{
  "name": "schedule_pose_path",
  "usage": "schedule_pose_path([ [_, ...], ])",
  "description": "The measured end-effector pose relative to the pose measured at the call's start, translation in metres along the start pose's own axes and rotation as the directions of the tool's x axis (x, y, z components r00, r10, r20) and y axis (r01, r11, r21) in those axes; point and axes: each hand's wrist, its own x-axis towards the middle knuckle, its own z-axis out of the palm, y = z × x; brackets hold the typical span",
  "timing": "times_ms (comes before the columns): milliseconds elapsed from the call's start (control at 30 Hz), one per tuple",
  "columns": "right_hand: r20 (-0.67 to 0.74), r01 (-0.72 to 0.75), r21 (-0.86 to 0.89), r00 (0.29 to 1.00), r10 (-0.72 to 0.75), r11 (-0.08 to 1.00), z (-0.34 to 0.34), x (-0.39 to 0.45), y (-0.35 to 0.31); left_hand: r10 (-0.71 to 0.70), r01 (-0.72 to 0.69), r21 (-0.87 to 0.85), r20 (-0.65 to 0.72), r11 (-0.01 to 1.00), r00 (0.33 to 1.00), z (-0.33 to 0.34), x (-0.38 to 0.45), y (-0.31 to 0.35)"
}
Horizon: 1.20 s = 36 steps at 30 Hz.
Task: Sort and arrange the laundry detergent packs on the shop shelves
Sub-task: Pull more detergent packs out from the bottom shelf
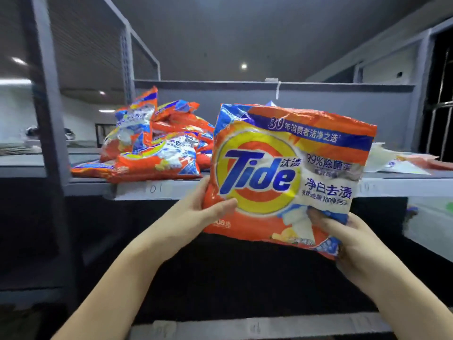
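A Tide pack (282, 173) was held upright before the shelf (152, 190), label facing out, likely for checking. Both lower corners were pinched: left hand (208, 212), right hand (348, 239). The pile (157, 146) was left unsorted.

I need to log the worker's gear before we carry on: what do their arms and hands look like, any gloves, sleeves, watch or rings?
Both forearms are bare right to the bottom edge of the picture, with no sleeve or cuff showing. The left hand and the right hand wear no gloves. No watch, bracelet or ring shows on either.
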Motion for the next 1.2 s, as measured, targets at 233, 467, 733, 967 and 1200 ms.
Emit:
schedule_pose_path([
  [233,0.114,-0.044,-0.056,0.992,0.05,0.997,0.053,0.11,-0.017,0.102,-0.044,0.167,-0.358,0.985,0.928,-0.066,0.039,0.018],
  [467,0.222,-0.026,-0.165,0.973,0.063,0.986,0.098,0.252,-0.026,0.085,0.029,0.196,-0.548,0.98,0.832,-0.148,0.11,0.021],
  [733,0.219,0.005,-0.177,0.975,0.035,0.984,0.166,0.411,-0.048,0.19,0.083,0.282,-0.807,0.956,0.558,-0.245,0.227,0.05],
  [967,0.086,-0.029,-0.089,0.996,0.037,0.996,0.189,0.505,-0.027,0.193,0.345,0.355,-0.885,0.869,0.424,-0.308,0.309,0.027],
  [1200,-0.065,0.097,-0.639,0.982,-0.179,0.763,0.175,0.528,0.023,0.078,0.64,0.417,-0.869,0.646,0.489,-0.318,0.316,-0.02],
])
